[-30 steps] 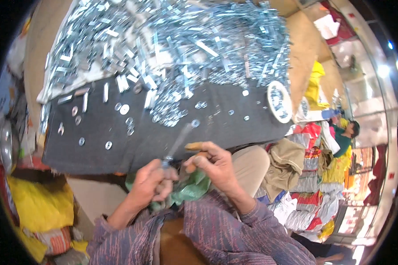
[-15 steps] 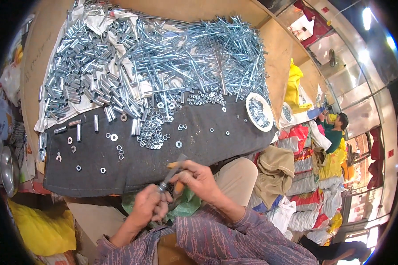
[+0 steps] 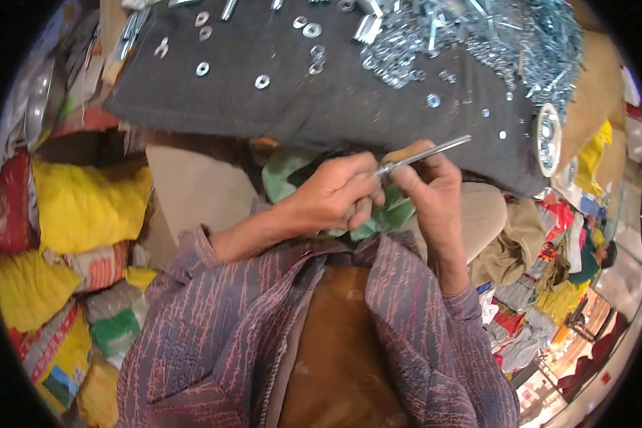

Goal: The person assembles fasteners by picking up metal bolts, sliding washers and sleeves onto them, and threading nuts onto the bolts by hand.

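Note:
A thin metal bolt (image 3: 446, 145) slants up to the right across my two hands, its shiny shaft sticking out past the fingers. My left hand (image 3: 337, 191) is closed around its lower left end, so that end is hidden. Thumb and fingers of my right hand (image 3: 435, 191) pinch the shaft further up; an orange-tan covering (image 3: 406, 151) shows on a finger there. Both hands are over my lap, just in front of the dark cloth (image 3: 228, 107) of the work surface. Loose washers (image 3: 262, 82) lie on that cloth.
Nuts and washers (image 3: 396, 65) are heaped at the back, beside a pile of bolts (image 3: 553, 50). A white bowl (image 3: 555, 162) of small metal parts stands at the right edge. Green plastic (image 3: 279, 182) lies on my lap. Yellow sacks (image 3: 93, 203) are at left; a person (image 3: 587, 262) sits far right.
The view has tilted down, so the table sits higher in the picture. The bolt, steeper before, now leans further right. Both hands remain on it.

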`<state>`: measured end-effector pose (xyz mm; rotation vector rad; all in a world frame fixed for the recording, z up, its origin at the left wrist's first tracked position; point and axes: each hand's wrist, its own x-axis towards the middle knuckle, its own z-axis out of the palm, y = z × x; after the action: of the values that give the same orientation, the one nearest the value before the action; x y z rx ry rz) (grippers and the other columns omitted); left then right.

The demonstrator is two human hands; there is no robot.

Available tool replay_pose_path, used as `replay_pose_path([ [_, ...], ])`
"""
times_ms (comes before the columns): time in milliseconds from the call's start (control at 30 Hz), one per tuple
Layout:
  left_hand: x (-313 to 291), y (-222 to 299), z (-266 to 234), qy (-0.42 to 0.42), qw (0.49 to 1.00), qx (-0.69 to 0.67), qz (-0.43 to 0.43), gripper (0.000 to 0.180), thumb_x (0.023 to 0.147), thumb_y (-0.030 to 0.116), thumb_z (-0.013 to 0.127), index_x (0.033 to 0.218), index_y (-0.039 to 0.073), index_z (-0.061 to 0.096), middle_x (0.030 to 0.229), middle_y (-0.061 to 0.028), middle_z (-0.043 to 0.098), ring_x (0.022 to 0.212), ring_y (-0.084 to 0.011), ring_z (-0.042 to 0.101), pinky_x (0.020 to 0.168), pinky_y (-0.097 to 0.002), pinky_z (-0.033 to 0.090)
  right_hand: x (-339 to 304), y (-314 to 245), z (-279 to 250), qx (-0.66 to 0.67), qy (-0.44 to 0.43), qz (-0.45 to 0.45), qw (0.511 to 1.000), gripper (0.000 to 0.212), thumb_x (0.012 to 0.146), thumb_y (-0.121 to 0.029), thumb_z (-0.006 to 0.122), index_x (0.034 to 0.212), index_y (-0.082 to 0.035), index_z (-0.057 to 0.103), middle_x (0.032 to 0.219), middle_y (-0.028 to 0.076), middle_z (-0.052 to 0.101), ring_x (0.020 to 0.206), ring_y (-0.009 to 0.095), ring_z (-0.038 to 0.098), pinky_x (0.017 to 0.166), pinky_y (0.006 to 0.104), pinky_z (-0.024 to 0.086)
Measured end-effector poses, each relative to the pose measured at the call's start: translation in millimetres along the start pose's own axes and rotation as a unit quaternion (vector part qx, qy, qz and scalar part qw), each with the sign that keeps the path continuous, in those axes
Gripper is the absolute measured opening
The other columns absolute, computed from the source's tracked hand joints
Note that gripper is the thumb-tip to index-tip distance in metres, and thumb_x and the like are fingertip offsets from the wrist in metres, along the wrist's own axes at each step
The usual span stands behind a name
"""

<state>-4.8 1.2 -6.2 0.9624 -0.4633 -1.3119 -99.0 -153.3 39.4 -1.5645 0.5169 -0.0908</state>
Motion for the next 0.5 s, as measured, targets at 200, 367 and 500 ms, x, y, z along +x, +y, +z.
replay_pose_path([
  [200,-4.8,-2.5,-4.7,0.001,1.0,0.016,-0.015,0.019,0.098,0.015,0.044,0.089,0.0,0.051,0.057,-0.0017,0.048,0.044,-0.0082,0.045,0.041,-0.0256,0.033,-3.7,1.1,10.5,-0.002,0.011,0.008,1.0,0.009,0.085,-0.004,0.066,0.092,0.001,0.064,0.08,0.002,0.064,0.074,0.008,0.058,0.068,0.0215,0.046],
  [367,-6.7,-30.1,-3.9,0.14,0.871,0.398,0.251,0.014,0.09,0.008,0.053,0.09,-0.002,0.044,0.089,-0.0238,0.048,0.08,-0.0449,0.049,0.064,-0.0453,0.043,-4.3,24.6,19.9,-0.03,0.043,0.001,0.999,0.015,0.085,-0.015,0.07,0.085,-0.001,0.063,0.075,-0.003,0.058,0.069,0.004,0.048,0.061,0.0195,0.039],
  [500,-21.1,-11.1,-9.0,0.131,0.894,0.388,0.182,0.013,0.089,0.007,0.054,0.091,-0.002,0.047,0.088,-0.0216,0.049,0.081,-0.0427,0.052,0.068,-0.0457,0.042,-8.9,13.5,18.3,-0.021,0.004,0.005,1.0,0.014,0.088,-0.011,0.062,0.096,0.0,0.066,0.08,0.0,0.062,0.069,0.005,0.053,0.061,0.0192,0.042],
])
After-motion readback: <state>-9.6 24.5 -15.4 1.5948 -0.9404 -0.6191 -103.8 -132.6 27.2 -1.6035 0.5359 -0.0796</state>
